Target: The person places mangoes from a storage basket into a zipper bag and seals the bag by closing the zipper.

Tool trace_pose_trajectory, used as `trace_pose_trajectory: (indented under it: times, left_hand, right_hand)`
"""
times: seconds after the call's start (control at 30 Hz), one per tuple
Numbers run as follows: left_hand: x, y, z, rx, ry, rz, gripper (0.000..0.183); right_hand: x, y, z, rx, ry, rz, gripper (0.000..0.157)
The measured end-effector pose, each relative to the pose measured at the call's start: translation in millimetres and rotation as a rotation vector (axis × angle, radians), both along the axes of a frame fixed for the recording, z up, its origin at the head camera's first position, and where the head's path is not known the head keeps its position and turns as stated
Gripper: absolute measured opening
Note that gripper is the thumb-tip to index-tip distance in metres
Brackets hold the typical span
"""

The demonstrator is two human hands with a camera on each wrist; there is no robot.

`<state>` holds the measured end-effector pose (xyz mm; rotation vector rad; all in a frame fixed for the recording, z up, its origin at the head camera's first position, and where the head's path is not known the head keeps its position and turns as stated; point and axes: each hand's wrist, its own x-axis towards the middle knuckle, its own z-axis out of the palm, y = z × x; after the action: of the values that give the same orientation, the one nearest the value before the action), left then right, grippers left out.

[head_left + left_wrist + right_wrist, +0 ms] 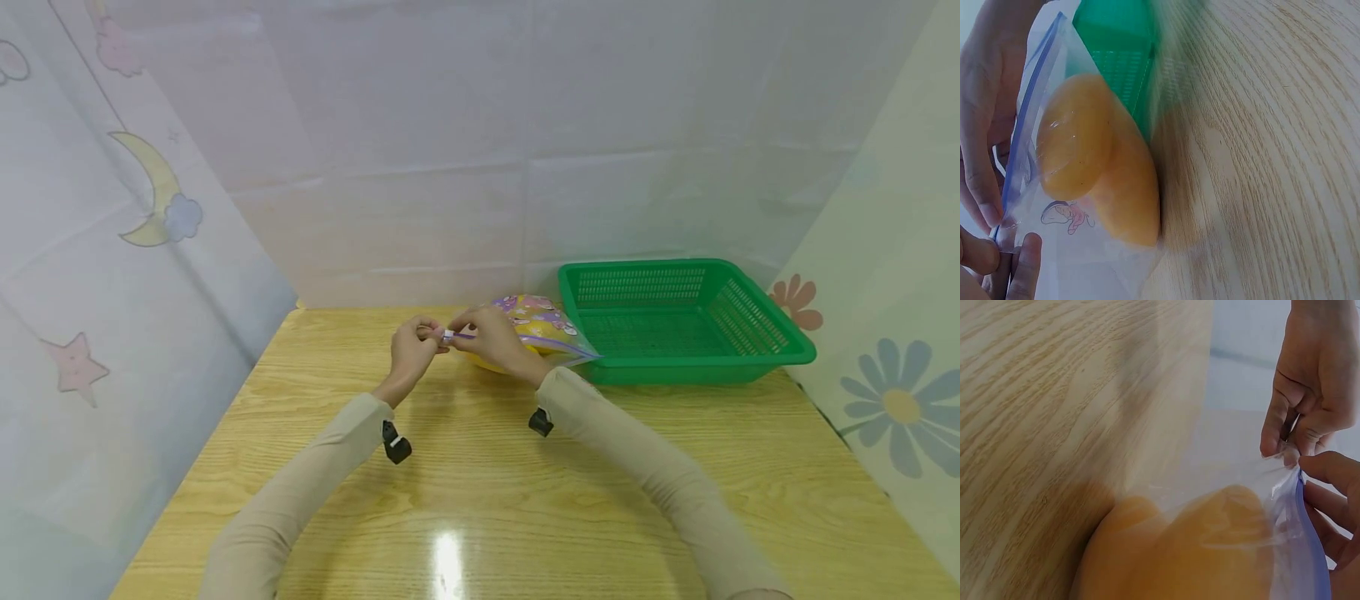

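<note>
A clear zip bag point(551, 323) with a purple zip strip point(1027, 115) and a printed cartoon pattern leans by the green basket. Inside it lie smooth yellow-orange oval fruits point(1075, 140), perhaps mangoes. My left hand point(411, 354) pinches the bag's left top corner. Close beside it, my right hand point(497, 340) pinches the zip strip near that same corner. The fingers of both hands almost meet there in the right wrist view. Whether the zip is sealed along its whole length cannot be made out.
A green plastic basket point(682, 367) with slotted walls stands at the back right, against the bag's right end. Wood-grain table point(450, 475) extends toward the front. Printed cloth walls point(420, 167) close off the back and sides.
</note>
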<state>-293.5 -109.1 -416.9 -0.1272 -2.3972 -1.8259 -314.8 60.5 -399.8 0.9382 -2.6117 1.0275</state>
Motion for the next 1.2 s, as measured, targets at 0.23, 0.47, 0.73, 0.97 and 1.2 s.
trace_pose_trajectory:
  times: [0.23, 0.47, 0.73, 0.97, 1.2]
  left_hand:
    - [-1.1, 0, -1.8, -0.020, 0.030, 0.000, 0.015]
    - [-2.0, 0, -4.0, -0.054, 0.067, 0.009, 0.013]
    - [-1.4, 1, -3.8, -0.091, 0.095, 0.020, 0.010]
    - [-1.6, 3, -2.6, -0.071, 0.073, 0.029, 0.008]
    - [-1.7, 1, -1.2, -0.050, 0.033, 0.038, 0.008]
  right_hand:
    - [-1.5, -6, -2.4, -0.030, -0.028, -0.004, 0.016]
    - [0.1, -8, -2.2, -0.089, -0.059, 0.007, 0.015]
    - [-0.3, -6, 0.8, -0.065, -0.049, 0.028, 0.011]
    - [-0.2, -3, 2.6, -0.022, -0.003, 0.045, 0.010]
    - [0.6, 3, 2.8, 0.000, -0.008, 0.044, 0.006]
